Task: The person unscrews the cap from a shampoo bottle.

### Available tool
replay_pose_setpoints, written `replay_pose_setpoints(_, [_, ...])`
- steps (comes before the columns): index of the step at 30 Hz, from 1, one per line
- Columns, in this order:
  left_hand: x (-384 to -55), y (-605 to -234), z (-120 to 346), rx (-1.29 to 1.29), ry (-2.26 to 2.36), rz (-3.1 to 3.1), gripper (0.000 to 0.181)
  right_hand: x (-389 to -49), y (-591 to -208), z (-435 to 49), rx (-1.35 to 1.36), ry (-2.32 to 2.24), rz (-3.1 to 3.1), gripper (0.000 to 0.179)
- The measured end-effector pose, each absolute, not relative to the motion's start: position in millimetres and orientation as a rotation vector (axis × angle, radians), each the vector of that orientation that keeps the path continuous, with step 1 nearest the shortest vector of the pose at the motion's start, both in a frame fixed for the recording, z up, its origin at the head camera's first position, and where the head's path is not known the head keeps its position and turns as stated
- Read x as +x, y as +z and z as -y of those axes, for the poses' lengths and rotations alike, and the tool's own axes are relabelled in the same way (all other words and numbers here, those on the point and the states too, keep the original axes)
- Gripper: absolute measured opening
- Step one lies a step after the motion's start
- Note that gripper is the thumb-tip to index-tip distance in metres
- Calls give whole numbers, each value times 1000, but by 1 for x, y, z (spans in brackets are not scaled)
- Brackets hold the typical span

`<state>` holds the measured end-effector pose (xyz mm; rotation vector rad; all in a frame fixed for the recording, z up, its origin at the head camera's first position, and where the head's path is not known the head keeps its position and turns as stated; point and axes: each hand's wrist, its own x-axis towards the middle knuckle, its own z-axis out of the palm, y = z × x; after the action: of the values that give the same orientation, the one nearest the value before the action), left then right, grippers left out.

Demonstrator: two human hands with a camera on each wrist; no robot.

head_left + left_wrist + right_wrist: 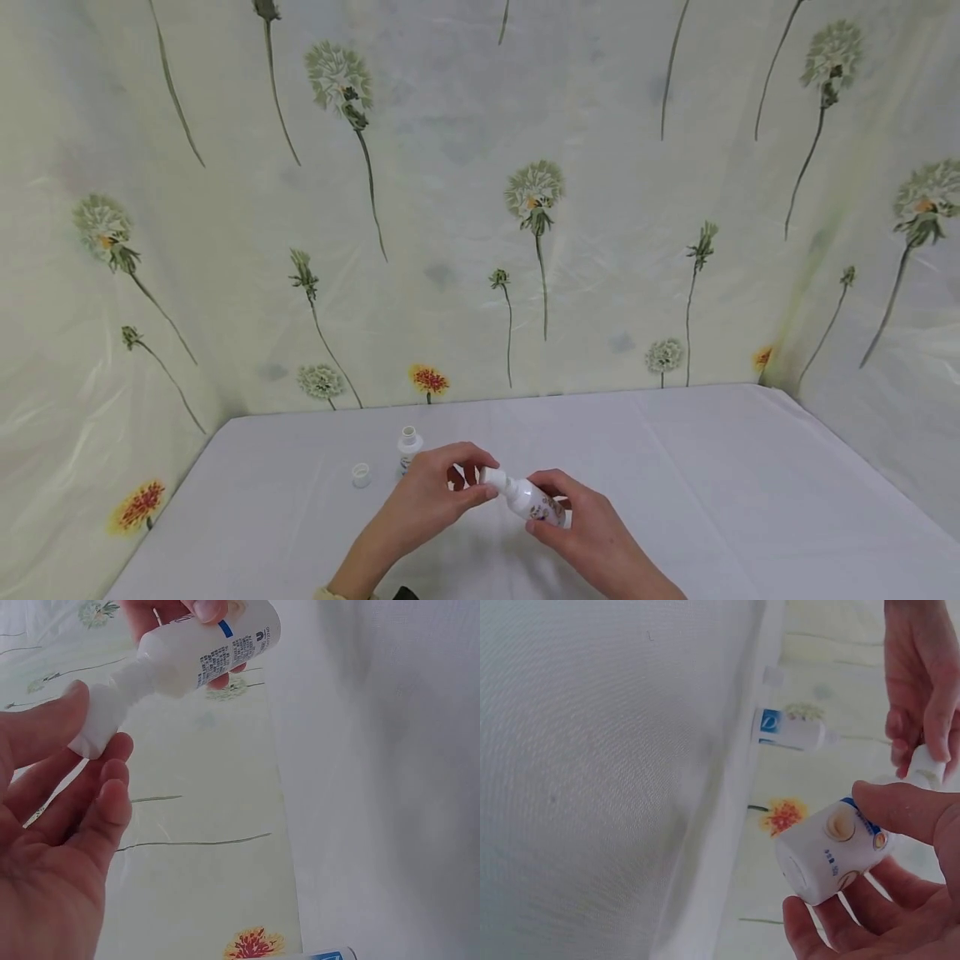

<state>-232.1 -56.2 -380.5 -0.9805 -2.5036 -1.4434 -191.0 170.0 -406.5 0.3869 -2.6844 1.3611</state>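
Note:
My right hand [592,533] grips a small white bottle [534,502] with printed pictures round its body, tilted with its neck up to the left. With thumb and fingertips, my left hand [427,500] pinches a white cap [99,724] at the mouth of that bottle. Threads show on the neck below the cap in the left wrist view; whether the cap touches the mouth I cannot tell. Behind the left hand a second white bottle [409,444] stands upright with its mouth uncovered, its lower part partly hidden. Its blue label [771,720] shows in the right wrist view.
A loose white cap [361,476] rests on the table left of the standing bottle. White cloth covers the table [675,492]. Curtains printed with dandelions [465,208] hang behind it and at both sides.

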Motion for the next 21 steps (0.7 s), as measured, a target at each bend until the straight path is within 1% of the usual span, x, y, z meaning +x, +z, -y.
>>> replay_pose_setpoints(5, [-233,-383,57,-968,-1473,2481,21,-191,-408,-172,351,1362,2687,33])
replay_pose_setpoints(13, [-236,-386,57,-980,-1543,2468,25,-191,-408,-175,391,1323,2639,34])
replay_pose_setpoints(21, [-239,-390,56,-959,-1582,2476,42,-192,-407,-176,428,1371,2621,36])
